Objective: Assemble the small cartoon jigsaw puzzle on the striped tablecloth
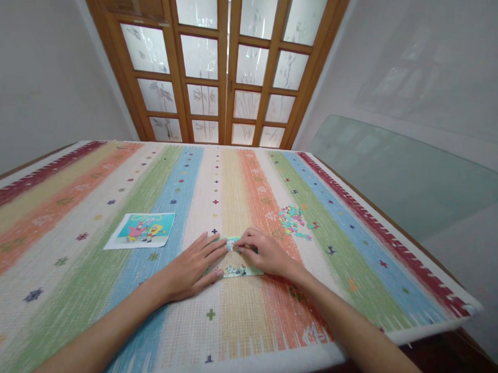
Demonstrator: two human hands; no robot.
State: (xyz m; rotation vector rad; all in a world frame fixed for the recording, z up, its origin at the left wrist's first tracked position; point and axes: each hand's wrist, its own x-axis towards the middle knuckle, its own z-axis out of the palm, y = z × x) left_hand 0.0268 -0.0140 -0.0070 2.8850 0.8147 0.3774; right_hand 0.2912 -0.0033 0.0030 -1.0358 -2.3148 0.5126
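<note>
now we are working at the near middle of a table that is wearing a striped cloth (pixel 104 290), its bands of green, blue, cream and orange running away from us. our left hand (pixel 191 269) is lying flat and open, fingers stretched out and slightly spread, gripping nothing. its fingertips are pressing down on the left end of the part-built puzzle (pixel 241 271), a short pale green strip that is sitting on the cream and orange bands just in front of us. our right hand (pixel 266 254) is resting to the right of it, fingers curled, with thumb and forefinger pinching one small puzzle piece (pixel 230 244). that piece is sitting at the far edge of the strip, between the fingertips of both hands. we cannot tell whether it is touching the strip. the rest of the right hand is covering the strip's right end.

farther off and to the right, a loose heap of pieces (pixel 294 220), mostly teal, is lying spread on the orange and green bands, well apart from both hands. to the left, a printed cartoon picture (pixel 143 230) is lying flat on the green and blue bands, near the left hand but not touching it. beyond the table's far edge a wooden door (pixel 227 70) with frosted panes is standing shut, and a sheet of greenish glass (pixel 398 176) is showing along the right wall.
</note>
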